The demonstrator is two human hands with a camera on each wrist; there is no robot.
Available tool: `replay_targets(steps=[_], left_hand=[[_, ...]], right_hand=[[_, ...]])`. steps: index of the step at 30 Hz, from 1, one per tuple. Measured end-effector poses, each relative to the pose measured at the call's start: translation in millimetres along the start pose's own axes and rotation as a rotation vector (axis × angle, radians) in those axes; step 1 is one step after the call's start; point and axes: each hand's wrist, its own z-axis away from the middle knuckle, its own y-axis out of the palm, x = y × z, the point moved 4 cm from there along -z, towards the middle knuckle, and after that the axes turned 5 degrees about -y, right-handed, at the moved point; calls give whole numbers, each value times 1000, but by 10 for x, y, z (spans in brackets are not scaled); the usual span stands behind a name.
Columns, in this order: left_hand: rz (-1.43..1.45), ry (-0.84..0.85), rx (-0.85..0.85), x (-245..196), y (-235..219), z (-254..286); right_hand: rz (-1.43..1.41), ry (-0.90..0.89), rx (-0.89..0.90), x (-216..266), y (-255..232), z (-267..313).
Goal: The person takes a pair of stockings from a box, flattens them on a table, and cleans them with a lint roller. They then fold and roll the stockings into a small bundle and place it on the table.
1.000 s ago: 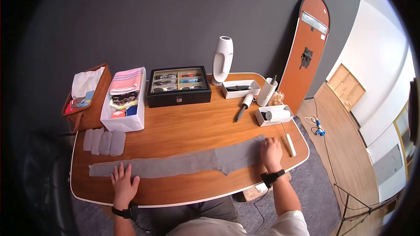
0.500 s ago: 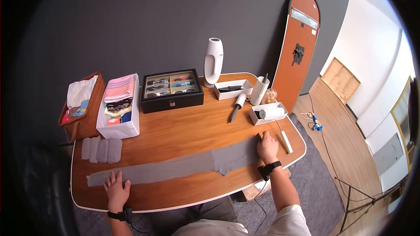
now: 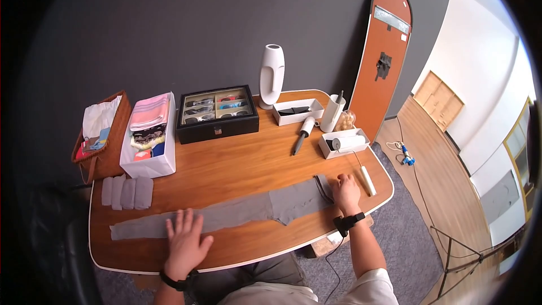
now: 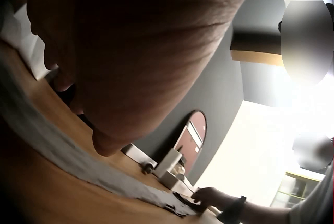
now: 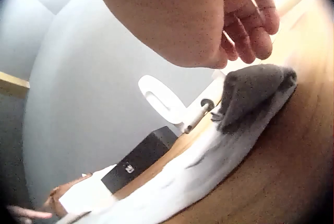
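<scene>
A long pair of grey tights (image 3: 240, 213) lies flat and stretched out across the wooden table, sheer along the left and denser at the right. Its right end shows a dark folded waistband (image 5: 250, 96). Over the sheer part, my left hand (image 3: 187, 245) is spread, fingers straight and thumb apart. Just beside the waistband end is my right hand (image 3: 345, 193). Seen in the right wrist view, its fingers (image 5: 255, 44) are loosely bent above the fold with nothing between them. Several rolled grey bundles (image 3: 129, 193) sit side by side at the table's left.
Along the back stand a wicker basket (image 3: 103, 157), a white fabric bin (image 3: 164, 161) of folded clothes, a black glasses case (image 3: 217, 130) and a white vase (image 3: 271, 79). White trays (image 3: 298, 119), a lint roller (image 3: 368, 181) and a brush (image 3: 303, 135) occupy the right side.
My left hand has moved right from near the left end of the tights. The waistband end has been folded over beside my right hand, which has shifted little.
</scene>
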Motion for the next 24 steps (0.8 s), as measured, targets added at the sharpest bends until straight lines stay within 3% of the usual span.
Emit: replay_targets(steps=[6, 10, 13, 19, 20, 23, 24], left_hand=[[55, 326, 161, -990, 352, -226], [81, 412, 184, -1408, 684, -467], [56, 427, 193, -1633, 893, -624], [47, 469, 230, -1910, 1129, -675], [43, 470, 224, -1914, 1118, -675], [61, 466, 194, -1887, 1051, -656], [72, 464, 180, -1874, 1028, -645]], right_hand=[[88, 32, 153, 178, -35, 21], [83, -10, 192, 217, 62, 15], [-52, 59, 241, 193, 114, -12], [81, -326, -122, 440, -29, 138], [47, -426, -154, 567, -167, 223], [-353, -341, 3, 596, -249, 277], [-476, -235, 11, 440, -125, 220]])
